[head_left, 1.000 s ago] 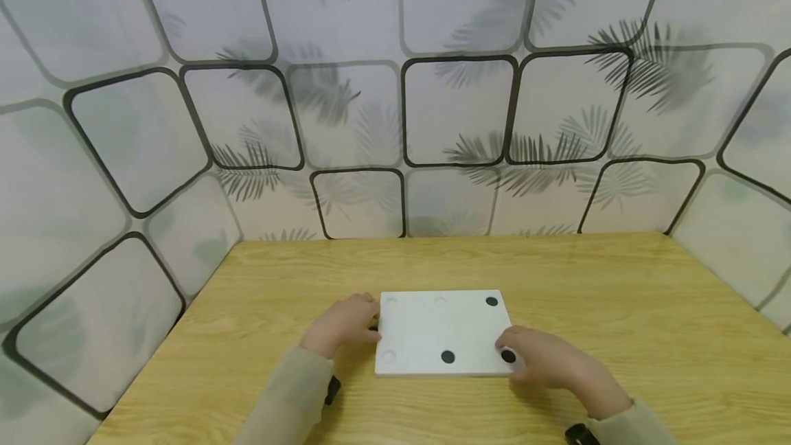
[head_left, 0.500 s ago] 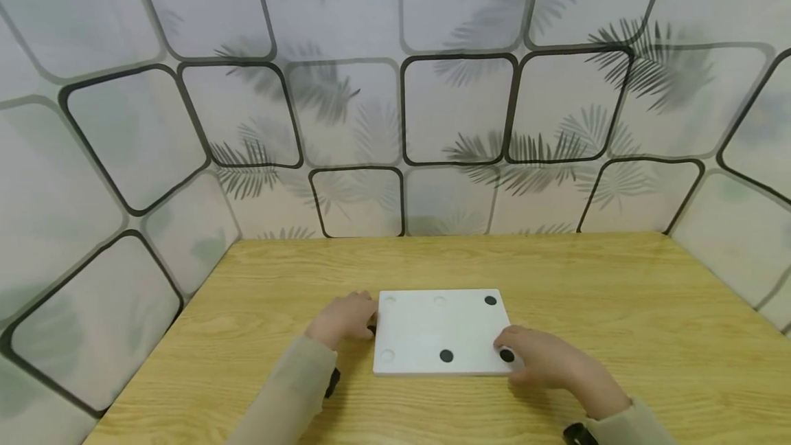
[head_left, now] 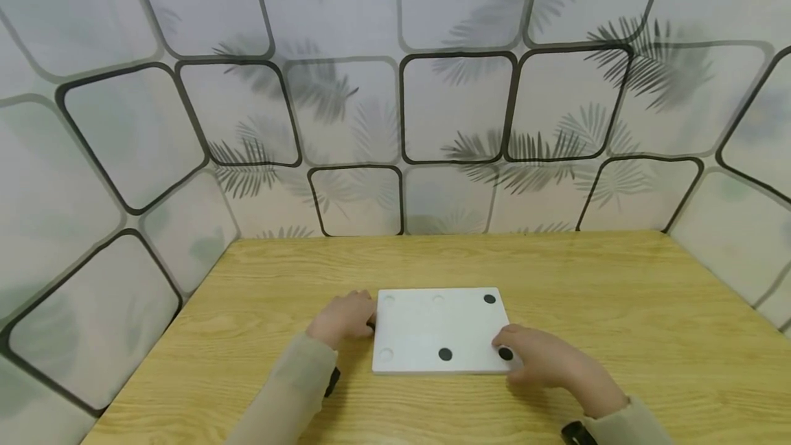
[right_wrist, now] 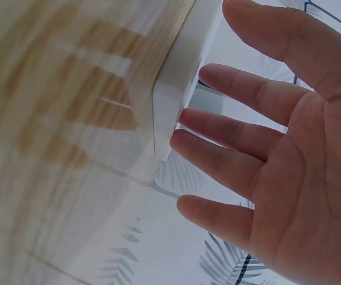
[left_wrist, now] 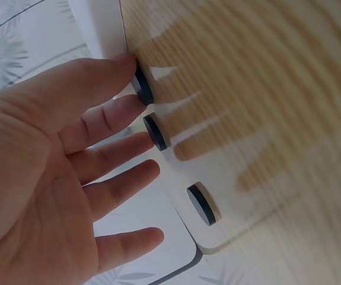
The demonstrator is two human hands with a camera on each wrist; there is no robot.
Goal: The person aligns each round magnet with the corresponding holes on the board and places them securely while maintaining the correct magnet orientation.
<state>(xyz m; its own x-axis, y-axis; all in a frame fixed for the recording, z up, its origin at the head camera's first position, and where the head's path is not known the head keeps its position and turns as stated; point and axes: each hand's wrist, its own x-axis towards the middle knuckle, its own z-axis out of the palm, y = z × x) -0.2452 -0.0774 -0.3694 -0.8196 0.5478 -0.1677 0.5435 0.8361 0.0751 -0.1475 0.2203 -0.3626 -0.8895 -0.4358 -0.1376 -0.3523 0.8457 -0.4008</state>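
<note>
A white rectangular board (head_left: 420, 328) with round recesses lies on the table. Black discs fill three of the recesses: one at the back right (head_left: 489, 299), one at the front middle (head_left: 445, 354) and one at the front right (head_left: 505, 354). At the board's left side, my left hand (head_left: 342, 319) pinches a black disc (left_wrist: 142, 87) between thumb and forefinger, low at the tabletop. Its other fingers are spread. Two more discs, a near one (left_wrist: 156, 132) and a farther one (left_wrist: 201, 205), lie beyond it. My right hand (head_left: 540, 357) rests with extended fingers against the board's right edge.
The wood-grain table (head_left: 296, 266) reaches back to a wall covering (head_left: 451, 108) with rounded shapes and leaf prints. The same covering rises along both sides. Bare recesses show in the board's left and back middle parts.
My left thumb has drawn in slightly from the board's edge, toward the disc by the forefinger. The right hand keeps its place on the board, and the whole view has shifted a little.
</note>
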